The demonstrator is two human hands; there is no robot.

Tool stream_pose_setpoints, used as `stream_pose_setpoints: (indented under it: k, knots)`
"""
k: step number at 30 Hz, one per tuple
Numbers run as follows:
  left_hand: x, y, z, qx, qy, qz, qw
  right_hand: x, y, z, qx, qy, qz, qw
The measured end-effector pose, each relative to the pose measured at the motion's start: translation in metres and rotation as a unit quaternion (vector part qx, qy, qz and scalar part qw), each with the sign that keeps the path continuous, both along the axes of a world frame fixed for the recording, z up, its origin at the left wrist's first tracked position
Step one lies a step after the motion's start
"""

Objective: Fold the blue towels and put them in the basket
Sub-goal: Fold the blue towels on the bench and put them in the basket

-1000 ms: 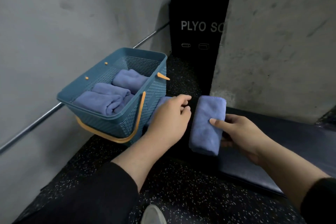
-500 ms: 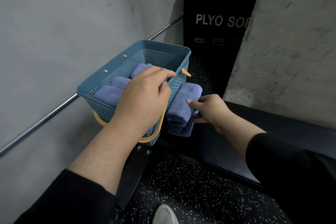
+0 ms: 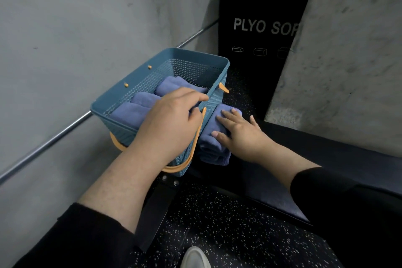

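Observation:
A teal plastic basket (image 3: 191, 72) with orange handles sits at the end of a dark padded bench (image 3: 326, 159). Three folded blue towels (image 3: 128, 113) lie inside it. My left hand (image 3: 169, 124) lies over the basket's right rim, fingers curled inside and thumb outside by the handle. A stack of folded blue towels (image 3: 208, 150) lies on the bench, tight against the basket's right wall. My right hand (image 3: 241, 135) rests flat on top of this stack with straight fingers.
A black plyo box (image 3: 261, 6) stands behind the basket, and a concrete pillar (image 3: 348, 72) rises at the right. A metal rail (image 3: 54, 139) runs along the grey wall at left. Below lie speckled black floor and my shoe (image 3: 193, 257).
My right hand slid the folded towel left against the basket and now lies flat on it. My left hand rose from the bench onto the basket's rim.

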State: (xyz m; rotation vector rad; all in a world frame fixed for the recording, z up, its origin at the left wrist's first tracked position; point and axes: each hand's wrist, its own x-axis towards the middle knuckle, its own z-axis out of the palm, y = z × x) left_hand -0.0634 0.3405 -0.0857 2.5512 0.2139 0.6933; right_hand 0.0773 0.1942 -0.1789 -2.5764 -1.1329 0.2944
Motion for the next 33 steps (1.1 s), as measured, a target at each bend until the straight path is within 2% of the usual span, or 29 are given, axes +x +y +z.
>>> stream_pose_setpoints:
  k: [2,10,16,26,33]
  knots:
    - [0.001,-0.001,0.0,0.005,-0.001,-0.008,1.0,0.001,0.001,0.004,0.011,0.012,-0.005,1.0]
    - [0.007,-0.014,0.007,0.029,-0.024,-0.018,0.999,0.002,-0.014,0.025,0.167,0.051,-0.019,0.984]
    - [0.019,-0.047,0.011,0.021,-0.043,-0.03,0.998,0.003,-0.062,0.047,0.26,0.03,-0.077,0.962]
    - [0.064,-0.192,0.002,0.053,0.041,-0.142,0.988,-0.026,-0.274,0.053,0.115,-0.024,-0.179,0.977]
    - [0.091,-0.301,-0.017,0.061,0.098,-0.227,0.967,-0.04,-0.401,0.039,0.04,-0.044,-0.289,0.956]
